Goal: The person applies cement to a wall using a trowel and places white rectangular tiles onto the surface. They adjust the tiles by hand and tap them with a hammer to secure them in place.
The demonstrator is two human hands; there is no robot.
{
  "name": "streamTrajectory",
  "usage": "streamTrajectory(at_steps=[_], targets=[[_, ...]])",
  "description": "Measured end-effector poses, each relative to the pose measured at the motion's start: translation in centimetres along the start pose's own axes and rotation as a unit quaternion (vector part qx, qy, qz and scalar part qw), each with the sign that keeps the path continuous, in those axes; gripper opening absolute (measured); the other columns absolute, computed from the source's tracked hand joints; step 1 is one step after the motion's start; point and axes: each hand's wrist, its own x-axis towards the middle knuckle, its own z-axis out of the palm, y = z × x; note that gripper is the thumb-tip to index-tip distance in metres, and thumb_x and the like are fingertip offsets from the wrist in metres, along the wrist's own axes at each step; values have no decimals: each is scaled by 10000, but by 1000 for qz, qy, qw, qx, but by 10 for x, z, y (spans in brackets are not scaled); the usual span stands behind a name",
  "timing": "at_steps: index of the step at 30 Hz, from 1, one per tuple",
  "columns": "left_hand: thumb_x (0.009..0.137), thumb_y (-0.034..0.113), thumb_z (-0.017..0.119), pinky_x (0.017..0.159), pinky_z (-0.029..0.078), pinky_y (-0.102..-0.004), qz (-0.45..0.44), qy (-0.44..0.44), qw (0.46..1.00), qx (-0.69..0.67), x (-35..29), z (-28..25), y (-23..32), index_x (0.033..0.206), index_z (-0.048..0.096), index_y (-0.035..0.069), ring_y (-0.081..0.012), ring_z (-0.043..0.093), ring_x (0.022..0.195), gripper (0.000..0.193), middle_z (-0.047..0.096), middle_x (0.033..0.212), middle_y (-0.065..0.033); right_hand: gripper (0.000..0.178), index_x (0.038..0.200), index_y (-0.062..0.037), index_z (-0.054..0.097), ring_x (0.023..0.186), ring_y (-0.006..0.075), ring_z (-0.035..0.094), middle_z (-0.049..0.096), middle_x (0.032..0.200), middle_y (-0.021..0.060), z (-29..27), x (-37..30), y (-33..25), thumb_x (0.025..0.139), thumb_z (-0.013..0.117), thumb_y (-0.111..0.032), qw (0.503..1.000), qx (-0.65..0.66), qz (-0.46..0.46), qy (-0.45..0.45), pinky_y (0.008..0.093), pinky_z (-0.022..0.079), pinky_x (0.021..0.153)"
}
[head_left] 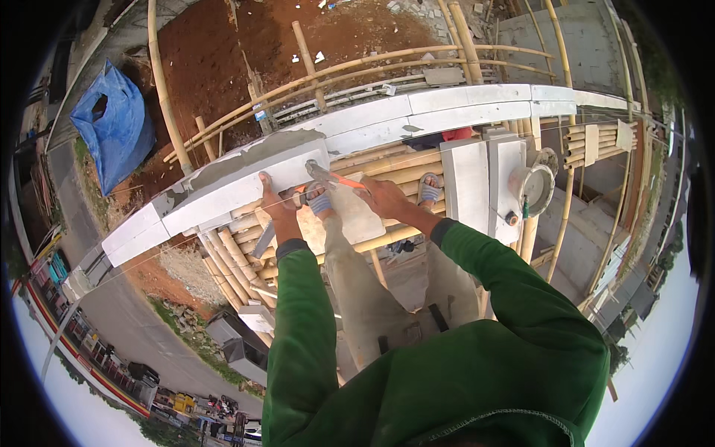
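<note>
Right hand (383,200): closed around the orange handle of a hammer (345,180), which we hold level across the front of us, its grey metal head pointing to our left.
Left hand (281,212): raised against the wall's near side, fingertips by the lower part of a white block (246,195); an orange-and-black grip (299,194) sits just beside it, and we cannot tell whether our fingers hold that too.
Hammer head: at the right end of the white block's near face; we cannot tell whether it touches.
White block: set in the wall row before us, with grey mortar (257,153) spread behind its upper edge.
String: a thin line (201,226) running slantwise along the wall's near side, passing close to our left hand.
Footing: we stand in striped sandals (320,201) on bamboo poles (402,176), a pale slab (350,216) lying between our feet.
Right side: two white slabs (465,182) stand side by side, and next to them a round bucket (547,188) with grey smears.
Beyond the wall: bamboo rails (372,59) cross above reddish soil (208,52), and a blue tarp (112,123) lies crumpled far to our left.
Sleeves: green, on both our arms.
</note>
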Motion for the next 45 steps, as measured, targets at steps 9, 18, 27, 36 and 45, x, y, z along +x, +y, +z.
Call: streamTrajectory(at_steps=[9, 18, 27, 36, 45], targets=[[825, 727, 728, 1187, 329, -698, -65, -66, 981, 168, 1, -23, 16, 1610, 304, 137, -432, 340, 1493, 1070, 357, 1618, -168, 432, 1014, -11, 595, 731, 435, 671, 673, 782, 213, 36, -166, 60, 1039, 577, -442, 894, 146, 345, 248, 517, 518, 672], [1032, 644, 454, 1176, 415, -587, -245, 73, 820, 511, -75, -70, -78, 1658, 130, 85, -393, 423, 1472, 899, 304, 1676, -141, 388, 1109, 32, 625, 815, 439, 668, 691, 877, 236, 35, -321, 221, 1023, 600, -345, 460, 368, 641, 493, 490, 509, 755], [1026, 264, 614, 789, 553, -350, -218, -300, 499, 783, -122, 39, -387, 1309, 648, 50, -210, 688, 1009, 356, 698, 1169, -90, 367, 1254, -10, 560, 1073, 465, 642, 646, 1153, 250, 37, -481, 464, 1021, 590, -292, 436, 130, 738, 498, 571, 496, 901], [978, 427, 696, 1058, 468, -384, 90, -437, 382, 809, -51, 190, -617, 1434, 485, -80, -334, 627, 1206, 714, 652, 1295, -221, 484, 1360, -30, 526, 1291, 392, 501, 543, 1314, 186, 133, -500, 536, 959, 646, -273, 393, -20, 771, 500, 546, 430, 1009], [877, 802, 588, 1224, 320, -443, 49, -360, 307, 880, -32, 213, -681, 1554, 314, -121, -430, 424, 1464, 1177, 443, 1548, -333, 590, 1326, 62, 634, 1195, 365, 603, 660, 1295, 241, 259, -448, 527, 1055, 504, -447, 165, 484, 613, 602, 427, 413, 1076]])
